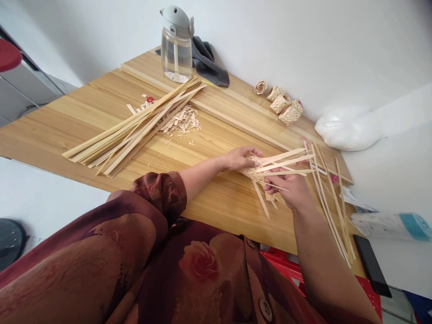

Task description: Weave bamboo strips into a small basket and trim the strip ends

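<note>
Your left hand (241, 158) is curled over the near end of the woven piece (251, 170), fingers closed down on it, and your right hand (286, 190) is closed on it from the other side, pinching the strips. So the piece sits between your hands, over the right half of the worktop. It looks very light, and the thin pale strips (bamboo or wood shaving, hard to say which) seem stiff along their length but apt to bend or split across it. The safest hold looks to be on the woven body, not the long free ends fanning out to the right. More loose strips (332, 211) lie just beyond it.

Across the pale wooden worktop (67, 112), from the left, you have a long bundle of strips (135, 130), then a heap of offcuts (182, 123) beside it. Behind these stand a clear water bottle (176, 49) with a grey lid and a dark grey cloth (207, 63). Further right sit small finished woven pieces (281, 103), then a white plastic bag (347, 128). A black phone (371, 265) lies at the right edge, above a red plastic crate (283, 265).
</note>
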`<state>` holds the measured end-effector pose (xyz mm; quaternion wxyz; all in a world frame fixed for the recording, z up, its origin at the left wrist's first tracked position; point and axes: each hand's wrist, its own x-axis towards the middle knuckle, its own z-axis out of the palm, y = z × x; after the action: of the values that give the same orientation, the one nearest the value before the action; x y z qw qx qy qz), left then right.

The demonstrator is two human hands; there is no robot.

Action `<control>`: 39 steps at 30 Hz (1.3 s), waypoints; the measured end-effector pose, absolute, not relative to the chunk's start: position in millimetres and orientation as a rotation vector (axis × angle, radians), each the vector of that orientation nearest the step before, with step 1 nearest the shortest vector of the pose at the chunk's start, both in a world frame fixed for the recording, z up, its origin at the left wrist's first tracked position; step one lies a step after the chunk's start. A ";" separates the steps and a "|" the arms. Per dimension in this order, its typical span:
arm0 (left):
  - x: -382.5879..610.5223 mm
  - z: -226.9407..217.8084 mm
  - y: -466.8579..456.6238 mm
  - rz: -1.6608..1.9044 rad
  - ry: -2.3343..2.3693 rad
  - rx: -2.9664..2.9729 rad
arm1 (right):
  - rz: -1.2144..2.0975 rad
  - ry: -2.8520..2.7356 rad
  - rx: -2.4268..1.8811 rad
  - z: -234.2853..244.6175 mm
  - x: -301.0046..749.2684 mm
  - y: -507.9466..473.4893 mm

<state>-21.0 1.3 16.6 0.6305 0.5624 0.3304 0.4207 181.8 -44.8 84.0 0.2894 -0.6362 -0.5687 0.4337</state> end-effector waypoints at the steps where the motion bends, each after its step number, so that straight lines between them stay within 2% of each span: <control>1: -20.8 14.3 2.1 0.976 0.770 1.297 | 1.162 -1.508 -1.696 84.1 182.4 -45.4; 12: -11.6 -3.5 7.3 1.107 0.652 1.436 | 1.359 -1.525 -1.550 73.5 196.6 -45.6; 19: -12.2 6.0 4.1 1.183 0.580 1.544 | 1.266 -1.458 -1.560 69.9 194.6 -47.9; 28: -9.5 8.0 1.3 1.123 0.465 1.238 | 1.400 -1.295 -1.501 71.6 200.3 -50.6; 35: -7.6 14.2 -4.3 1.084 0.465 1.163 | 1.339 -1.274 -1.566 76.7 191.9 -53.5; 39: -6.4 15.4 -6.8 1.068 0.509 1.194 | 1.157 -1.382 -1.659 77.5 186.4 -52.1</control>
<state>-6.4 -6.8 15.4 0.6670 0.5291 0.2255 0.4735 186.4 -52.1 77.5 0.3391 -0.6371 -0.5308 0.4443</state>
